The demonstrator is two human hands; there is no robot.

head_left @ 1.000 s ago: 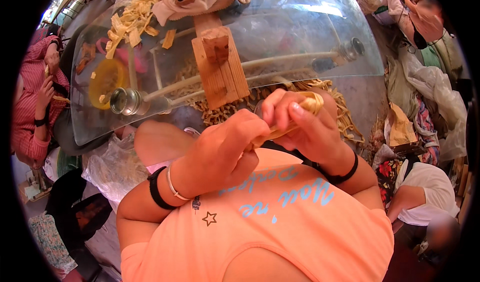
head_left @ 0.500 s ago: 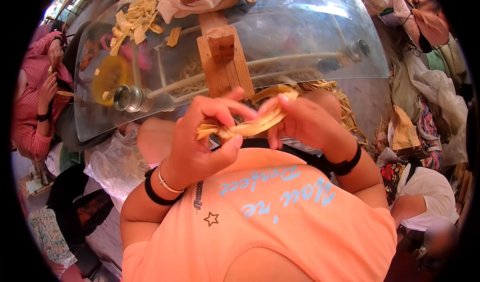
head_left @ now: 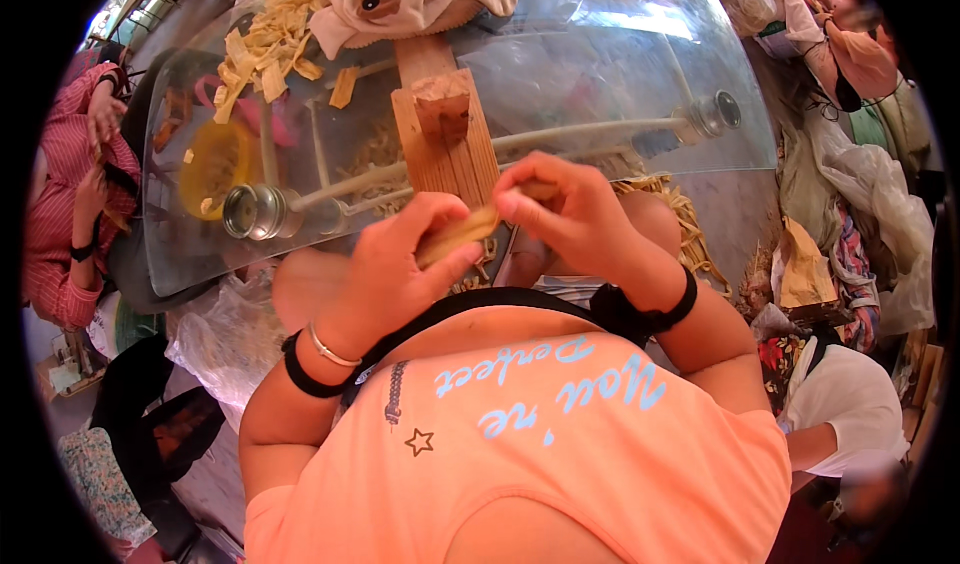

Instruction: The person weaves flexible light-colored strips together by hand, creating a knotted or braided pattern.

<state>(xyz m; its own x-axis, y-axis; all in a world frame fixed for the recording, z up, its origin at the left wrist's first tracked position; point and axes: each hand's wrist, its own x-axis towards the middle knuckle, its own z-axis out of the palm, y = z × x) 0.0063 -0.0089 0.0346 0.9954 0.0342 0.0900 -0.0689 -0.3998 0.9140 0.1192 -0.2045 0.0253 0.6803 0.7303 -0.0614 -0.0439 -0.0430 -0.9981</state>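
A pale yellow dried plant strip [head_left: 468, 232] is stretched between my two hands, just in front of the glass tabletop. My left hand [head_left: 395, 259] is closed around its left part, with the thumb along the near side. At the other end my right hand [head_left: 565, 204] pinches the strip between thumb and curled fingers, which partly hide it. Beyond the hands a wooden block stand [head_left: 447, 159] rests on the glass table [head_left: 590, 84]. A heap of similar dried strips [head_left: 262, 54] lies at the table's far left.
A beige plush animal-face cloth [head_left: 415, 9] lies at the table's far edge. More strips [head_left: 690, 224] hang beside my right knee. A crumpled clear plastic bag [head_left: 225, 334] is at my left. Another person in a striped red shirt [head_left: 65, 174] sits at far left.
My right hand has shifted up and inward, and the strip looks narrower and more folded between my hands. The left fingers have closed round it. At far left, the other person's hands have moved.
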